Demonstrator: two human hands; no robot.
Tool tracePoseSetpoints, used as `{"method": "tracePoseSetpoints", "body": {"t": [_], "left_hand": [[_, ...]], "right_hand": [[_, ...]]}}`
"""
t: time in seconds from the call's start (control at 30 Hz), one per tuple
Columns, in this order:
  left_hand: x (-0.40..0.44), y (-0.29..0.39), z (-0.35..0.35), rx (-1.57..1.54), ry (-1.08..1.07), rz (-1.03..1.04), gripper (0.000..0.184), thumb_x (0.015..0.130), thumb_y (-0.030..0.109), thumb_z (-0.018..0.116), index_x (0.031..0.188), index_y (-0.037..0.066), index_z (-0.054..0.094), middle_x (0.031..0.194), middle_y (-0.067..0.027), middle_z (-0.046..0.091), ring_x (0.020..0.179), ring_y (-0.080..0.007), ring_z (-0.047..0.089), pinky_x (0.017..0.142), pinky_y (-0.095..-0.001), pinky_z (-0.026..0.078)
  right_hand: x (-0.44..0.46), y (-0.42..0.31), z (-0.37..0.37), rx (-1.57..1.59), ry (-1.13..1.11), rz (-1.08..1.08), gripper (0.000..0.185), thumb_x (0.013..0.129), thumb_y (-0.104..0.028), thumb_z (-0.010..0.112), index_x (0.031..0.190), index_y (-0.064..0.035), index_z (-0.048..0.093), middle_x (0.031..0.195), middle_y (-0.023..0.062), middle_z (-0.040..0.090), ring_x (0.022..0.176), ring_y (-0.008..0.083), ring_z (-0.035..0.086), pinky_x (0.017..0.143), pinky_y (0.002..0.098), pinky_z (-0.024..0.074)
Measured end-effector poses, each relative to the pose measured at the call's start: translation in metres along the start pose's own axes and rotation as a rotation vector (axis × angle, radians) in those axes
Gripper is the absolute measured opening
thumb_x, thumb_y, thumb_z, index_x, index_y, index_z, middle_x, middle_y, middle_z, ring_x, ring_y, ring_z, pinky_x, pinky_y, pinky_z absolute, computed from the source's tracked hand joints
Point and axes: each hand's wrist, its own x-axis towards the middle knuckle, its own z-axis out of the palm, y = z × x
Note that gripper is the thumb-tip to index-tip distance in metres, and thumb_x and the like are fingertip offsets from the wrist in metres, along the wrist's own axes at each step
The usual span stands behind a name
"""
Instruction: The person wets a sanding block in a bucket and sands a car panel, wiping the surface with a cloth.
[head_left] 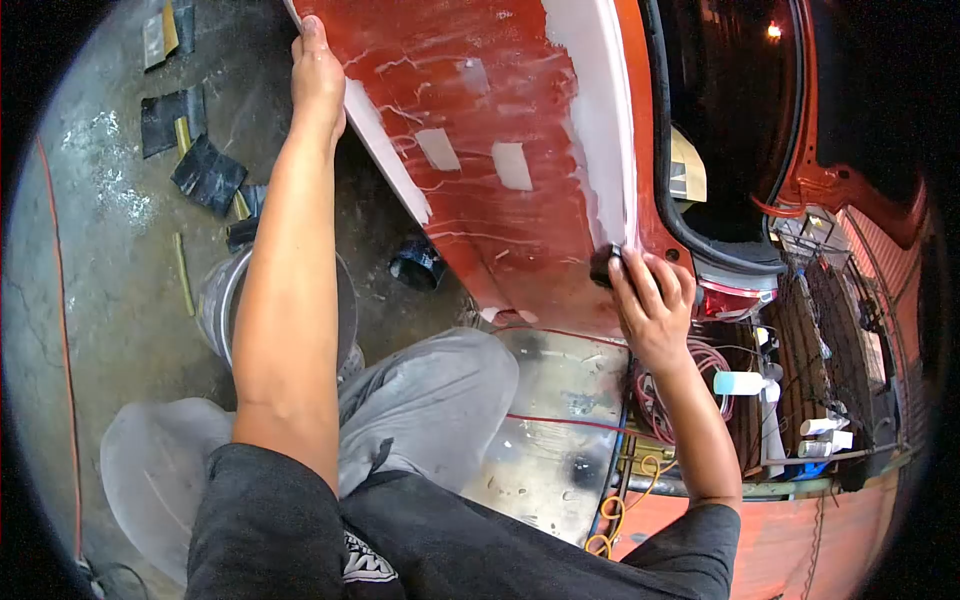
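A red car panel (480, 215) with pale filler patches and whitish wet streaks slants across the middle of the view. At its upper left edge, my left hand (318, 80) grips the rim, thumb uppermost; some of its fingers are hidden. My right hand (655, 310) is closed over a small black sanding block (603, 266) against the panel's lower right side, beside the broad white band (603, 130). The fingers cover most of the block. Right beside that hand is the red car body (650, 215) with a tail light (728, 300).
Below my left forearm stands a grey bucket (215, 310). Dark sheets (208, 175) and a black cup-like container (417, 265) lie on the concrete floor. To the right are a coiled red hose (708, 385), a rack with bottles (738, 383) and a yellow cord (607, 510).
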Motion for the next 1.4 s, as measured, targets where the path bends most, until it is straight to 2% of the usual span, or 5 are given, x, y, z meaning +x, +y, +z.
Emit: {"method": "tracePoseSetpoints", "body": {"t": [0.5,0.7,0.93,1.17,1.4], "left_hand": [[0.014,-0.013,-0.006,0.013,0.008,0.042,0.066,0.110,0.049,0.043,0.154,-0.001,0.036,0.157,-0.0169,0.045,0.141,-0.0309,0.047,0.119,-0.0454,0.036],[0.017,-0.013,-0.007,-0.059,-0.014,-0.004,0.069,0.110,0.047,0.043,0.157,-0.002,0.032,0.159,-0.0172,0.042,0.146,-0.0324,0.041,0.121,-0.0476,0.033],[0.033,-0.024,-0.018,-0.030,-0.046,-0.002,0.074,0.110,0.053,0.040,0.157,-0.003,0.030,0.159,-0.0184,0.040,0.144,-0.0321,0.042,0.121,-0.0463,0.033],[0.025,-0.014,-0.012,-0.056,-0.038,-0.048,0.072,0.110,0.053,0.041,0.156,-0.002,0.033,0.158,-0.0179,0.042,0.142,-0.0338,0.046,0.119,-0.0488,0.036],[0.027,-0.018,-0.014,0.001,0.000,-0.024,0.073,0.110,0.053,0.041,0.156,-0.002,0.033,0.159,-0.0183,0.041,0.143,-0.0334,0.045,0.120,-0.0473,0.034]], "right_hand": [[-0.012,-0.055,0.047,0.085,0.294,0.414,0.043,0.086,-0.019,0.072,0.129,-0.0150,0.069,0.137,0.0052,0.064,0.120,0.0244,0.057,0.105,0.0437,0.0391],[0.180,-0.053,0.013,0.163,0.509,0.549,0.054,0.086,-0.027,0.080,0.136,-0.0153,0.065,0.139,0.0052,0.063,0.123,0.0266,0.056,0.105,0.0432,0.0368],[0.016,-0.089,0.060,0.140,0.440,0.655,0.047,0.088,-0.027,0.078,0.132,-0.0123,0.068,0.137,0.0087,0.064,0.120,0.0262,0.057,0.103,0.0431,0.0383],[0.195,-0.067,0.016,0.183,0.582,0.658,0.048,0.086,-0.025,0.078,0.132,-0.0144,0.068,0.135,0.0037,0.065,0.120,0.0235,0.057,0.103,0.0404,0.0391],[-0.008,-0.065,0.045,0.122,0.450,0.661,0.051,0.081,-0.020,0.083,0.130,-0.0154,0.067,0.132,0.0056,0.065,0.117,0.0253,0.056,0.097,0.0418,0.0429]]}}
